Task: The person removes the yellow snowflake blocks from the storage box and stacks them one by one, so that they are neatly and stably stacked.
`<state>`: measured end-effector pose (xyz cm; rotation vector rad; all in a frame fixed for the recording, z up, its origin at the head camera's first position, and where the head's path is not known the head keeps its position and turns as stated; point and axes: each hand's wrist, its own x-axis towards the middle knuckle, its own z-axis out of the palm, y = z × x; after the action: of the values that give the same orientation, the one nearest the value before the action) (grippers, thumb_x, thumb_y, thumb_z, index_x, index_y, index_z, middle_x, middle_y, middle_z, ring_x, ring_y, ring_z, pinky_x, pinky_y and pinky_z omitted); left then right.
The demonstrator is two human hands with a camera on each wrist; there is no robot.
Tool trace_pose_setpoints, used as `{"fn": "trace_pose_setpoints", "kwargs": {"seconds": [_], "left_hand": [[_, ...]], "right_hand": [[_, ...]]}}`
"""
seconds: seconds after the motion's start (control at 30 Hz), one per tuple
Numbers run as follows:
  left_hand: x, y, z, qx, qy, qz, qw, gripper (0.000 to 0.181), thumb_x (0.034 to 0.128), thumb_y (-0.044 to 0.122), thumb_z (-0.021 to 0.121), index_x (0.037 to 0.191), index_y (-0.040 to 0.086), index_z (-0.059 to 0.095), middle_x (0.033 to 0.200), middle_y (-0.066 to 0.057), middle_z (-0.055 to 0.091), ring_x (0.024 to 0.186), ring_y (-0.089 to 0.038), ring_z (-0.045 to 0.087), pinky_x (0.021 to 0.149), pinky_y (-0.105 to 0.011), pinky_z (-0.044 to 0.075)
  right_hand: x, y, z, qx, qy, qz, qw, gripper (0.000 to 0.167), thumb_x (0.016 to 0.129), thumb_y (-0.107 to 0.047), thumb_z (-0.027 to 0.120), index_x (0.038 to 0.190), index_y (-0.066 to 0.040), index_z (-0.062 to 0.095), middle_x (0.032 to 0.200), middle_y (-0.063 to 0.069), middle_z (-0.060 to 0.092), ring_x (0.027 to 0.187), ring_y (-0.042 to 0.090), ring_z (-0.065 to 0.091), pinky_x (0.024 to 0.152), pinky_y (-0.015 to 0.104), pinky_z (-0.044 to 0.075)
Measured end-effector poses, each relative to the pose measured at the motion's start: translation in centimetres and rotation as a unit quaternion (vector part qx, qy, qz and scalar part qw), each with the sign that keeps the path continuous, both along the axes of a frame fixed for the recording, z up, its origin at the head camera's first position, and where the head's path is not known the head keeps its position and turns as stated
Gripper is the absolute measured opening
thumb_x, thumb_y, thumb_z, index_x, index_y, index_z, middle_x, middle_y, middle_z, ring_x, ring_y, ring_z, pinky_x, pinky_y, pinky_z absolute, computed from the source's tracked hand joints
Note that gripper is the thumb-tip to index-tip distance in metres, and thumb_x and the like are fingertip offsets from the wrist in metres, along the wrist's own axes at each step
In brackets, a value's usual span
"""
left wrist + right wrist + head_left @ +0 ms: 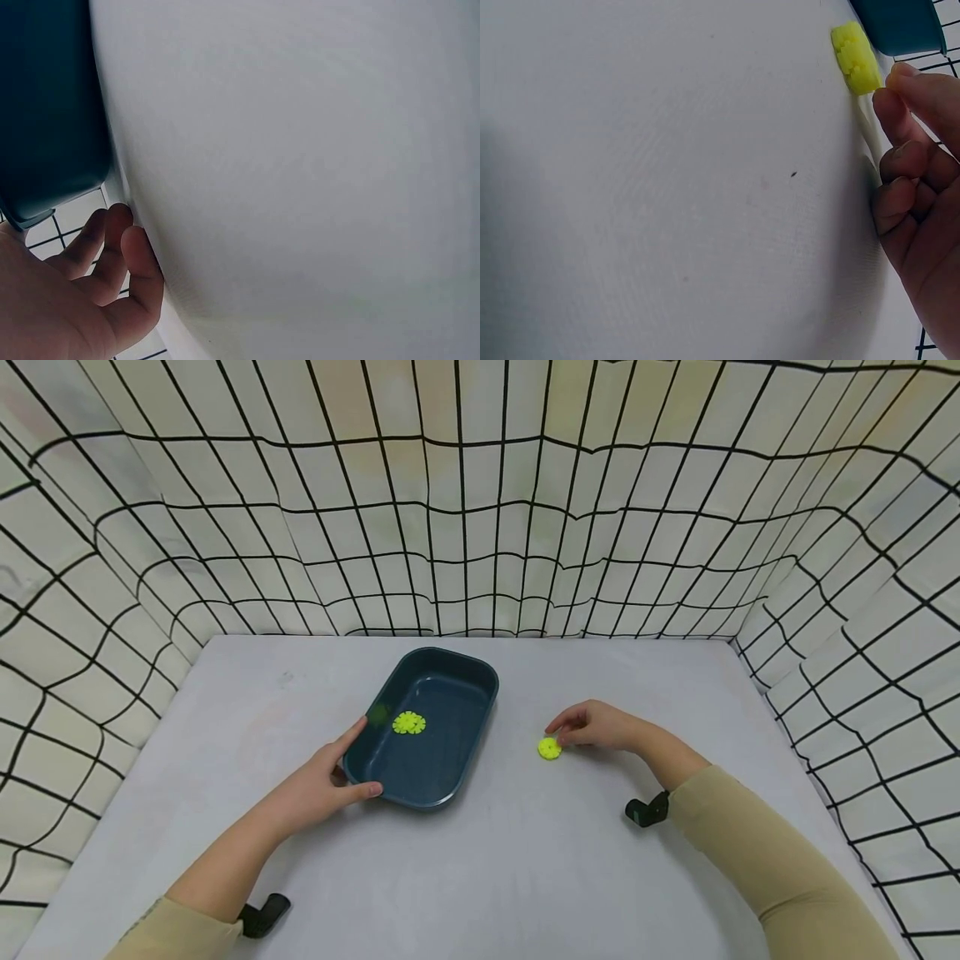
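A dark blue rectangular tray (462,768) lies slanted on the white table, with a cluster of neon-yellow notched discs (408,722) inside. My left hand (326,785) is at its near left corner, with spread, fairly straight thumb and forefinger touching the rim. The left wrist view shows the other fingers (142,277) loosely bent beside the tray wall (52,112). To the right of the tray, my right hand (596,727) pinches the edge of a neon-yellow notched disc (549,748) with thumb and forefinger. From the side, that yellow piece (855,58) looks thick, like a small stack.
Black grid netting (480,510) over pale sheeting encloses the back and sides of the white table (525,860). Black wrist-worn devices (647,810) sit beside both sleeves.
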<state>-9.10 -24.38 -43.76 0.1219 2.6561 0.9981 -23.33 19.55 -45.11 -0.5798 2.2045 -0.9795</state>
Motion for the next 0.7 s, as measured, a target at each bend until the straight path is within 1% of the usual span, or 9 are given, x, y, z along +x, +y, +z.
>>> {"fn": "trace_pose_setpoints", "kwargs": {"seconds": [0.1,0.23,0.33,0.47,0.7], "left_hand": [[0.01,0.0,0.03,-0.001,0.0,-0.001,1.0,0.107,0.0842,0.053,0.074,0.161,0.022,0.007,0.142,-0.027,0.036,0.1,-0.029,0.054,0.078,-0.039,0.048],[0.03,-0.04,0.07,0.001,0.001,-0.002,1.0,0.107,0.0843,0.053,0.074,0.161,0.022,0.007,0.143,-0.027,0.036,0.1,-0.029,0.055,0.079,-0.04,0.048],[0.03,-0.04,0.13,0.003,0.002,-0.002,1.0,0.107,0.0844,0.053,0.074,0.161,0.022,0.006,0.143,-0.027,0.035,0.1,-0.029,0.055,0.079,-0.04,0.048],[0.02,-0.02,0.18,0.005,0.002,-0.002,1.0,0.107,0.0844,0.053,0.074,0.161,0.022,0.006,0.143,-0.027,0.035,0.1,-0.029,0.054,0.079,-0.04,0.048],[0.01,0.01,0.17,0.004,0.0,-0.003,1.0,0.107,0.0844,0.053,0.074,0.161,0.022,0.006,0.143,-0.026,0.035,0.099,-0.028,0.053,0.078,-0.039,0.047]], "right_hand": [[0.11,0.01,-0.09,0.004,0.012,0.014,0.9998,0.027,0.092,-0.017,0.071,0.119,-0.015,0.072,0.09,0.001,0.062,0.085,0.019,0.052,0.076,0.032,0.043],[0.11,0.0,-0.42,0.012,0.037,0.046,0.9982,0.036,0.088,-0.018,0.076,0.123,-0.017,0.069,0.09,0.0,0.063,0.081,0.018,0.053,0.074,0.031,0.043],[0.06,-0.1,-0.68,0.023,0.05,0.058,0.9968,0.039,0.085,-0.019,0.079,0.123,-0.02,0.068,0.089,-0.001,0.061,0.079,0.017,0.053,0.072,0.031,0.043],[0.2,-0.39,-0.69,0.034,0.056,0.061,0.996,0.04,0.084,-0.02,0.08,0.123,-0.022,0.069,0.088,-0.001,0.059,0.082,0.017,0.053,0.073,0.031,0.043],[0.58,-0.64,-0.34,0.041,0.064,0.06,0.9953,0.039,0.085,-0.021,0.08,0.122,-0.02,0.069,0.086,-0.001,0.057,0.082,0.016,0.052,0.073,0.031,0.043]]}}
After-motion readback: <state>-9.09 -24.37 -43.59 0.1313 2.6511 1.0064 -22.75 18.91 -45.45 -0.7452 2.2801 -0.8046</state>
